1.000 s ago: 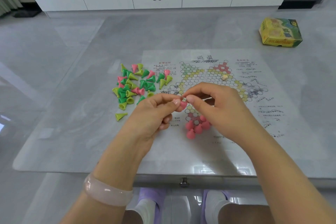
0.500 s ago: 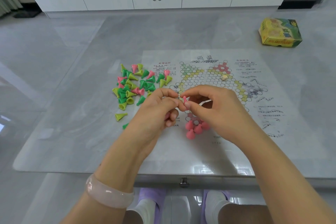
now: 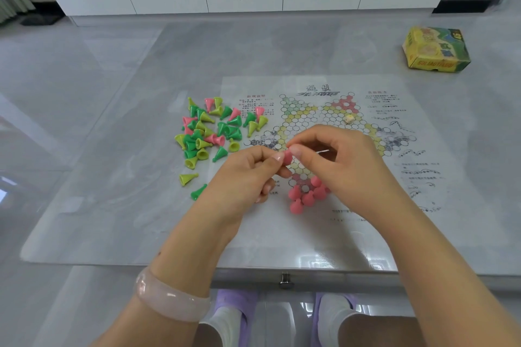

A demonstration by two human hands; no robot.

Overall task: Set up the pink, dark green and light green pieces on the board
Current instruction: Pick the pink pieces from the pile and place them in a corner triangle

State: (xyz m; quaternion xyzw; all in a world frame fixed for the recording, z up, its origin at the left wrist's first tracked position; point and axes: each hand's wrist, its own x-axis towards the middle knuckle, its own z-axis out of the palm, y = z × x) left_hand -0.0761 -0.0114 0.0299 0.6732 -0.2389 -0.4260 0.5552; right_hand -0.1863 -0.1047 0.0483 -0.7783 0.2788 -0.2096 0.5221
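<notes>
My left hand (image 3: 242, 177) and right hand (image 3: 338, 160) pinch one pink piece (image 3: 287, 157) at mid-frame, above the board (image 3: 324, 110); upper right, a closed game box (image 3: 435, 49).

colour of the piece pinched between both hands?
Pink piece, pinched between left hand and right hand; head view.

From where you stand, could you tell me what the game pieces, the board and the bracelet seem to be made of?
The pieces look like moulded plastic: uniform bright colours, a slight sheen, hollow cone bases. The board looks like a thin printed sheet, paper or plastic film, lying flat with a faint gloss. The bracelet on the left wrist looks like polished, translucent pale pink stone or glass, though resin is possible.
</notes>
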